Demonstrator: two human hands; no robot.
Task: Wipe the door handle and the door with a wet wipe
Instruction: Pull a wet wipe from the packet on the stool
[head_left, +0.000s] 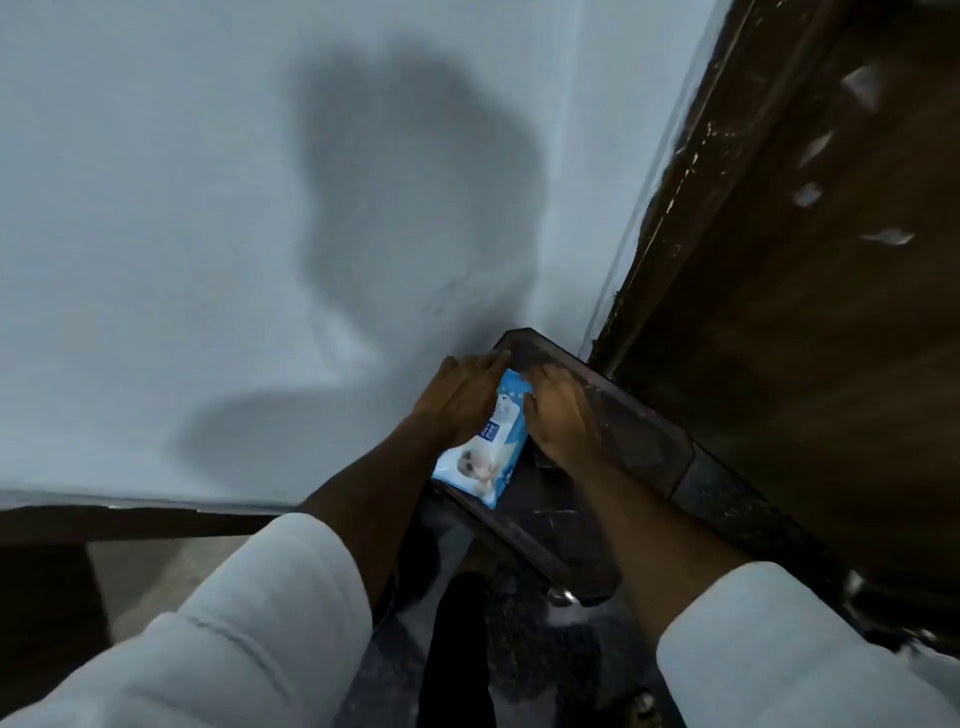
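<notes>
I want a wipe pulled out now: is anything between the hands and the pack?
Nothing visible. The left hand and right hand both rest on the wet wipe pack lying on the dark ledge.

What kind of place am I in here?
Probably a home entryway or room corner: a painted wall meets a dark wooden door, with a dark stone-topped ledge beside it where both hands work on a wet wipe pack.

Wipe pack (480, 452) top hidden under hands, door (810, 291) cut off at rt edge
</notes>
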